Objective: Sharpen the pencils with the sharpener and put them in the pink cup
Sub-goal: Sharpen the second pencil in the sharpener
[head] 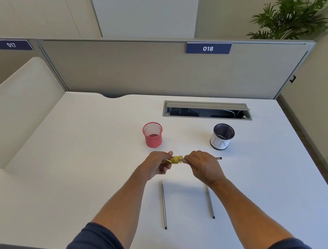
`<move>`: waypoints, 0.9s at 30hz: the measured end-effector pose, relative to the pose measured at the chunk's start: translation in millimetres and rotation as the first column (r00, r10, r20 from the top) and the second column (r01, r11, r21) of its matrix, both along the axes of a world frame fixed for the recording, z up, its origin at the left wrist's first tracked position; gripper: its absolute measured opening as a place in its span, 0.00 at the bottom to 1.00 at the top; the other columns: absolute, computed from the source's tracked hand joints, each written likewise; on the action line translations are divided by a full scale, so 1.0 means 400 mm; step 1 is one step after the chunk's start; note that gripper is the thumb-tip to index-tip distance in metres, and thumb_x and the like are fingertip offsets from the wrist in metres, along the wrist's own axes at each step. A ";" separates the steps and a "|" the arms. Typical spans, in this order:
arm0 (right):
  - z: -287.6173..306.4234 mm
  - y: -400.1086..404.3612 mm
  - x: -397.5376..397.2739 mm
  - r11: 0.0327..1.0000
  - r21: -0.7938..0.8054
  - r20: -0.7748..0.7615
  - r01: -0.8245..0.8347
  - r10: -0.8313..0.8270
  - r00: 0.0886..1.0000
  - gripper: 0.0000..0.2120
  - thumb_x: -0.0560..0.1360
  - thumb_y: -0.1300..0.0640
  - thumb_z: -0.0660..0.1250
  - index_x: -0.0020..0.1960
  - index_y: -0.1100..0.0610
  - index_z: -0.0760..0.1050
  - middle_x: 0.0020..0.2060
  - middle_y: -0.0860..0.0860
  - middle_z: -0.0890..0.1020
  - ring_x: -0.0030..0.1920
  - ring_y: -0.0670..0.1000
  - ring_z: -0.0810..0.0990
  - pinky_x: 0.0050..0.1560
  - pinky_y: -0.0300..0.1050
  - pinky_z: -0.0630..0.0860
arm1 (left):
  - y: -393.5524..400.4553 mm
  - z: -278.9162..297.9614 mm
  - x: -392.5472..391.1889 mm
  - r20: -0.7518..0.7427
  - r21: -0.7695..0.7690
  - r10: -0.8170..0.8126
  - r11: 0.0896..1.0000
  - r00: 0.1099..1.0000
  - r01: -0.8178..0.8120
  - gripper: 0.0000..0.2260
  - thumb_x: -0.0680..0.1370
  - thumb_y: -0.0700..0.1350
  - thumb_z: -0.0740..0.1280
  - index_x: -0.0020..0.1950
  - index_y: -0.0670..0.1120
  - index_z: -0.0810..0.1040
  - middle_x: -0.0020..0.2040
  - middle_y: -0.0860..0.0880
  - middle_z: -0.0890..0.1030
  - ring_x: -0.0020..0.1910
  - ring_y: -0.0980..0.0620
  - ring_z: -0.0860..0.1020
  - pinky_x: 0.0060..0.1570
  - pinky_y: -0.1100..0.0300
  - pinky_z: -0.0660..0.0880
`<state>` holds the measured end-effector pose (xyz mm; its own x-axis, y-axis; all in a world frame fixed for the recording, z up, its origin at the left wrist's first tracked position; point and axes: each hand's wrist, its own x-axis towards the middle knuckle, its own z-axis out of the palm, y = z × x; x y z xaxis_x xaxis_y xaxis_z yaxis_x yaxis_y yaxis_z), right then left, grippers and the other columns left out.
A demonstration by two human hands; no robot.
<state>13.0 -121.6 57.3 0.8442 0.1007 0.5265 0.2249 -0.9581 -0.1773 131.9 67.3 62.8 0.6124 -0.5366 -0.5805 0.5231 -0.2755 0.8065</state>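
Above desk (78, 157) | left fingers (167, 156) grip sharpener (176, 159) | right fingers (191, 159) pinch pencil (218, 158)

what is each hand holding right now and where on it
Left hand grips the yellow sharpener by its body; right hand holds a pencil along its shaft, near the sharpener.

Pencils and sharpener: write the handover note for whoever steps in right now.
Left hand: holds the yellow sharpener above the desk.
Right hand: holds a pencil with its tip in the sharpener.
Pink cup: on the desk beyond the hands, no pencils in it.
Black cup: to its right, not part of the job.
Two more pencils lie on the desk near the person, one on the left, one on the right.
Done: nothing delivered yet.
Left: finish this pencil, put it in the cup, then do the other two.
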 end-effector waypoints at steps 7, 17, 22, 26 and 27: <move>0.002 0.012 -0.015 0.996 0.025 -0.220 0.086 -0.078 0.972 0.06 0.78 0.55 0.71 0.45 0.57 0.83 0.34 0.52 0.81 0.33 0.58 0.79 0.28 0.47 0.73 | 0.021 -0.009 -0.005 0.104 -0.047 -0.111 0.992 0.988 0.117 0.07 0.79 0.45 0.73 0.49 0.42 0.81 0.44 0.38 0.85 0.38 0.46 0.82 0.43 0.58 0.76; 0.039 0.005 0.008 0.832 0.418 -0.787 0.364 0.131 0.604 0.16 0.82 0.48 0.64 0.40 0.50 0.84 0.31 0.47 0.78 0.32 0.45 0.72 0.36 0.40 0.68 | 0.034 -0.020 -0.006 0.233 0.062 -0.182 0.983 0.955 0.172 0.10 0.67 0.34 0.81 0.45 0.44 0.86 0.46 0.42 0.87 0.48 0.47 0.83 0.61 0.47 0.77; 0.052 -0.004 -0.001 0.785 0.497 -0.758 0.369 0.186 0.626 0.12 0.81 0.48 0.64 0.45 0.51 0.83 0.32 0.49 0.77 0.33 0.46 0.73 0.40 0.44 0.70 | 0.028 -0.008 -0.012 0.217 0.056 -0.187 0.982 0.958 0.179 0.14 0.65 0.41 0.82 0.49 0.44 0.86 0.46 0.44 0.87 0.45 0.51 0.83 0.50 0.55 0.75; 0.050 -0.011 0.000 0.833 0.470 -0.708 0.293 0.157 0.688 0.05 0.77 0.53 0.71 0.50 0.52 0.79 0.34 0.47 0.81 0.35 0.48 0.78 0.42 0.48 0.77 | 0.030 0.000 -0.012 0.203 0.045 -0.159 0.987 0.966 0.153 0.13 0.68 0.48 0.80 0.49 0.46 0.85 0.48 0.43 0.88 0.43 0.51 0.85 0.48 0.56 0.74; 0.049 -0.012 0.002 0.851 0.445 -0.692 0.279 0.129 0.711 0.04 0.77 0.53 0.72 0.50 0.52 0.79 0.36 0.47 0.82 0.37 0.49 0.80 0.43 0.49 0.78 | 0.030 0.000 -0.011 0.190 0.032 -0.143 0.990 0.971 0.140 0.11 0.71 0.49 0.78 0.49 0.45 0.84 0.48 0.43 0.88 0.42 0.51 0.84 0.47 0.56 0.74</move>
<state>13.7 -126.3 77.1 0.9681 -0.0739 -0.2395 -0.2221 -0.6957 -0.6832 127.4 79.4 63.0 0.6319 -0.6161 -0.4703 0.3140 -0.3513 0.8820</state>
